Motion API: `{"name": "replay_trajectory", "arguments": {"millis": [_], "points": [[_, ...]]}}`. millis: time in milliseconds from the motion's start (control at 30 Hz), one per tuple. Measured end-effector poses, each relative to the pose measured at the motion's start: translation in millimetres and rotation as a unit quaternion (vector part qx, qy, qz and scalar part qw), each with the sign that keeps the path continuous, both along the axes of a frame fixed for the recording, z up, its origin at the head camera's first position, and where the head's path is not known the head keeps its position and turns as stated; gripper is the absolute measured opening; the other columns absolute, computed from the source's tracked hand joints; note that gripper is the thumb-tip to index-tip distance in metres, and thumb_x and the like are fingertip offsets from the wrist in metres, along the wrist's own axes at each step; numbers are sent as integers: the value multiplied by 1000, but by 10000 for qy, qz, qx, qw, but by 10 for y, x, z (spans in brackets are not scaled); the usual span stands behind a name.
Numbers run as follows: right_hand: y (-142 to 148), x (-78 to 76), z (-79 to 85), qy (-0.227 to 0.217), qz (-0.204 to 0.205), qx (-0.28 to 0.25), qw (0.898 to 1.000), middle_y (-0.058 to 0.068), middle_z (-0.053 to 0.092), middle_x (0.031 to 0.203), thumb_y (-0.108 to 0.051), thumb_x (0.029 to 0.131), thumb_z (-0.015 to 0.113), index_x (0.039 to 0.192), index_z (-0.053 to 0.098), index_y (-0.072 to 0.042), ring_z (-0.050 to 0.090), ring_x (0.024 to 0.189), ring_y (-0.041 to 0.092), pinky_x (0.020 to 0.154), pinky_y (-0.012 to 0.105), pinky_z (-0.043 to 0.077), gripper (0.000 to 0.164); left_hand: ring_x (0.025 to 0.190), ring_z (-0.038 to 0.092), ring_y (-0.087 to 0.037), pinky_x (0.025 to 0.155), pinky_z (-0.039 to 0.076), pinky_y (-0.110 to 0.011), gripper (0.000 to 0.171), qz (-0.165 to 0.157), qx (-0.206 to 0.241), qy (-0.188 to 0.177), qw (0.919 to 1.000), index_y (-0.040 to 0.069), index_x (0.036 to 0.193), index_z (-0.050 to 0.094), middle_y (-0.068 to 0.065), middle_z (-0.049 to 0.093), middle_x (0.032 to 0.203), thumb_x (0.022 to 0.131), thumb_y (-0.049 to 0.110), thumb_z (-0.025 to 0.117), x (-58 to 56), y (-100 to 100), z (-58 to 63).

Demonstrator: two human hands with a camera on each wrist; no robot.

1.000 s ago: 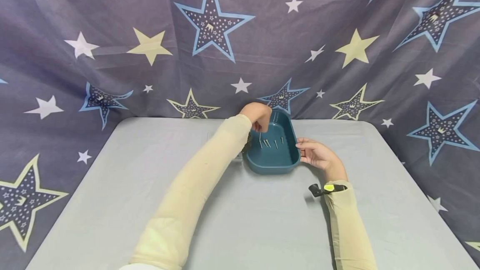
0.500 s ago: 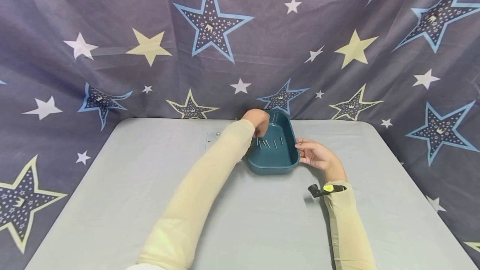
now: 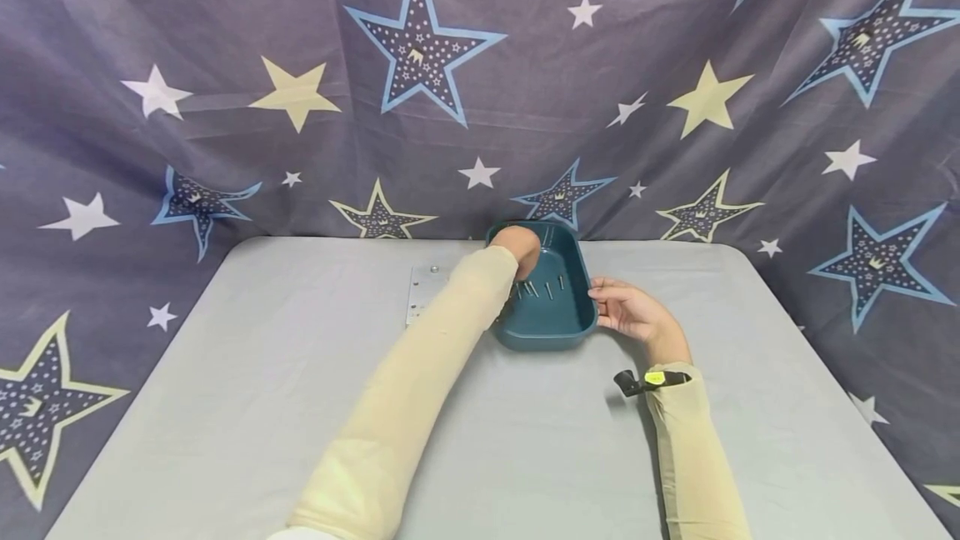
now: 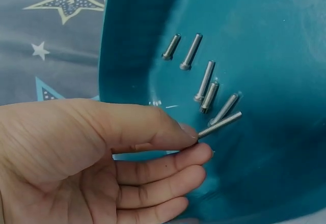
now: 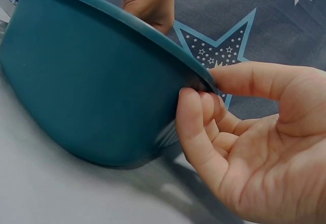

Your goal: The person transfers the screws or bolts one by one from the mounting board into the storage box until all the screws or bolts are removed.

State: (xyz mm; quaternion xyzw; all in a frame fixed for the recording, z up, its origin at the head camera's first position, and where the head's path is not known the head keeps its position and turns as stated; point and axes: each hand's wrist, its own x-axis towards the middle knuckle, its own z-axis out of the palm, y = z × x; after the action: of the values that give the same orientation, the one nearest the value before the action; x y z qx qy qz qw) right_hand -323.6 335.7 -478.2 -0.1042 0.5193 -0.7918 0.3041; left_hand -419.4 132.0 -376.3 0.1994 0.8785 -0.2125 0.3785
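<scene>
Inside the dark teal tray point(image 3: 546, 342), my left hand point(image 3: 521, 248) reaches in from the left over its far half. In the left wrist view its thumb and index finger pinch one end of a silver screw point(image 4: 221, 124), whose threaded shaft points up and right. Several other screws point(image 4: 204, 84) lie loose on the tray floor beyond the fingertips. My right hand point(image 3: 633, 311) is at the tray's right side, where the right wrist view shows its thumb and fingers pinching the rim point(image 5: 201, 74).
Left of the tray, partly hidden by the left sleeve point(image 3: 420, 357), lies a flat plate point(image 3: 422, 286) with small metal fittings on it. A black wrist camera point(image 3: 630, 382) sticks out from the right sleeve. A star-patterned cloth point(image 3: 420, 148) hangs behind the grey table point(image 3: 540, 440).
My left hand has come lower and nearer into the tray, and its forearm has shifted right, showing more of the plate. My right hand keeps its grip on the rim.
</scene>
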Motion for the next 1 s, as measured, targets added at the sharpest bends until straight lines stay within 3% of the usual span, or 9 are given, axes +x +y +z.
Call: {"name": "replay_trajectory", "arguments": {"millis": [133, 367, 567, 733, 1000], "points": [[-4, 1, 1, 20, -35, 45, 10000, -4, 70, 88, 0, 108, 24, 109, 58, -10, 69, 78, 9, 73, 24, 59, 35, 71, 46, -16, 56, 46, -23, 31, 430, 418, 333, 9976, 10, 63, 65, -3, 53, 85, 89, -5, 59, 33, -12, -35], [-6, 3, 0, 37, 15, 19, 10000, -4, 70, 88, 1, 108, 23, 110, 57, -10, 69, 78, 9, 72, 23, 58, 36, 83, 52, -17, 68, 53, -24, 22, 706, 1083, 618, 9897, 9, 71, 71, -5, 59, 101, 86, -6, 63, 75, -68, -43], [-3, 2, -10, 14, 6, 4, 10000, -4, 70, 87, 1, 108, 23, 109, 57, -10, 68, 78, 9, 71, 24, 58, 36, 83, 51, -17, 67, 52, -23, 22, 373, 1063, 555, 9921, 11, 72, 73, -4, 60, 102, 82, -5, 62, 48, -85, -73], [-2, -2, -21, 3, -8, 15, 10000, -3, 70, 89, 0, 108, 23, 110, 57, -10, 69, 79, 9, 73, 24, 59, 35, 88, 51, -18, 65, 50, -22, 24, 304, 1120, 540, 9918, 11, 68, 68, -6, 57, 109, 84, -5, 62, 78, -105, -60], [1, -9, -21, -10, -45, 93, 9999, -2, 70, 90, 0, 108, 24, 112, 56, -9, 69, 80, 10, 72, 24, 59, 33, 97, 51, -19, 70, 52, -25, 22, 708, 1102, 675, 9891, 10, 70, 68, -5, 56, 123, 86, -5, 64, 139, -68, -52]]}}
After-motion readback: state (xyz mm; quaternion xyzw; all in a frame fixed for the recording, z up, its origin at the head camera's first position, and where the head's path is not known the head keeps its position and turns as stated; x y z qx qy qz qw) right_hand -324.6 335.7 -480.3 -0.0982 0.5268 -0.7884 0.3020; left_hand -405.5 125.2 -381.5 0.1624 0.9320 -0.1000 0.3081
